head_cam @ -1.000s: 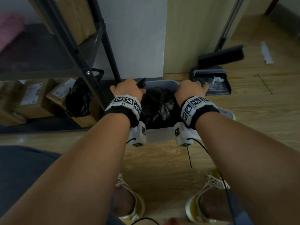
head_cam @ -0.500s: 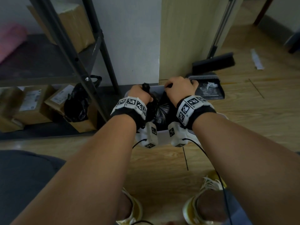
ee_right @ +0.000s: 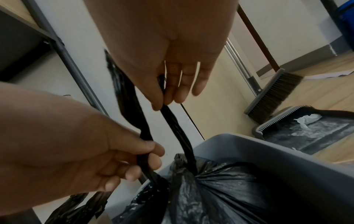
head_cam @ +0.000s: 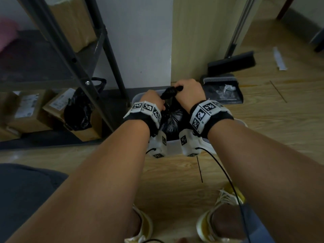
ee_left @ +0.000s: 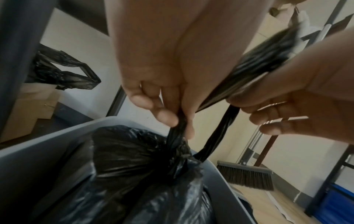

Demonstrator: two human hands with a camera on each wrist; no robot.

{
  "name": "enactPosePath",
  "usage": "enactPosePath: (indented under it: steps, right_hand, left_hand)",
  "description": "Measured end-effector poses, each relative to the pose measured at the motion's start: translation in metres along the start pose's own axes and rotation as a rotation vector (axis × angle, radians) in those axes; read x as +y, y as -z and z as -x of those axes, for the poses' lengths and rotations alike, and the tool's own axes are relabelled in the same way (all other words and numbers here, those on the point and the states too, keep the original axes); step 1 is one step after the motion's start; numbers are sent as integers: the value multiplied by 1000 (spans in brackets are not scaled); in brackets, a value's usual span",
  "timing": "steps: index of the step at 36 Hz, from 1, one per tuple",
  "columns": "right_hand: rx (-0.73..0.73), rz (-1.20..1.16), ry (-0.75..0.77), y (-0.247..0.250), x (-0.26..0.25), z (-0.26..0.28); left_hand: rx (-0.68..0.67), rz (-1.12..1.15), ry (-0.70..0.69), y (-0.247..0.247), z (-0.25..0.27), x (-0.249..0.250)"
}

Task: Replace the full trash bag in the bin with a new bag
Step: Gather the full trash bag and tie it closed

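A: Where is the full trash bag being kept at this moment?

B: It is being held inside the grey bin, which is standing on the wooden floor just in front of the wall. The black plastic is being gathered into a bunch at the top, and two twisted strips of it are being drawn upward from that bunch.

A: What is being done by the left hand?

B: One strip is being gripped by it; in the right wrist view the left hand is seen with its fingers curled round the twisted plastic, which is running through the fist and trailing off above and below it.

A: And the right hand?

B: The other strip is being pinched between thumb and fingers by the right hand, right where the strip is rising from the gathered top of the bag. The two hands are being held close together above the bin.

A: What else is being shown nearby?

B: A broom is being leaned against the wall, and a dustpan with scraps in it is lying on the floor just beside the bin. A second black bag is being kept by cardboard boxes under a metal shelf rack.
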State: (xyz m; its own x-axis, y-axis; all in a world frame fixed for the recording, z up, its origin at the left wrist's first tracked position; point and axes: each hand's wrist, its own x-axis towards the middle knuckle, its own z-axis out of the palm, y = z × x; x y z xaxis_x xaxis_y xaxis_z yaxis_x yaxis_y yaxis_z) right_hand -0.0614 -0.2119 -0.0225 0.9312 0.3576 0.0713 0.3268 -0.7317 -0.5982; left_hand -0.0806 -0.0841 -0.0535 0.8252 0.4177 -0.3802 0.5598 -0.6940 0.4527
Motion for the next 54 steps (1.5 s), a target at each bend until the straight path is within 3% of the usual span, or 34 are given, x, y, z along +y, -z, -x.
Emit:
enactPosePath:
  steps: [4,9,13,16,27,31,33,37,41,45,49,54]
  right_hand:
    - [-9,20,31,1,1,-2]
    - [15,-120,3,4,9,-3]
    - [41,-184,-26,5,12,-5]
    - [48,-204,-30,5,14,-7]
    - [54,-251,-31,5,14,-18]
    - [48,-330,-94,5,12,-19]
    - [14,-277,-117,4,15,-20]
    - [-204,79,-102,1,22,-15]
    - [-396,196,-149,-6,28,-8]
    - [-301,183,-188,-11,33,-9]
    - [-229,220,-358,-5,31,-18]
    - [-268,267,-416,-4,33,-25]
  left_hand:
    - [-79,-79,21,7,2,5]
    - [0,-183,-35,2,4,12]
    - [64,-141,-44,-3,5,18]
    - [35,-32,-35,-3,8,24]
    - [-77,-159,-150,-15,11,28]
    - [-127,-157,-86,-10,12,33]
    - [-131,-124,-78,-8,9,32]
    - [-153,-79,-109,-4,6,25]
    - [-118,-60,-173,-2,10,21]
    - [-68,-52,-160,-3,11,16]
    - [-64,-31,-98,-5,6,10]
    - [-102,17,-34,-2,6,13]
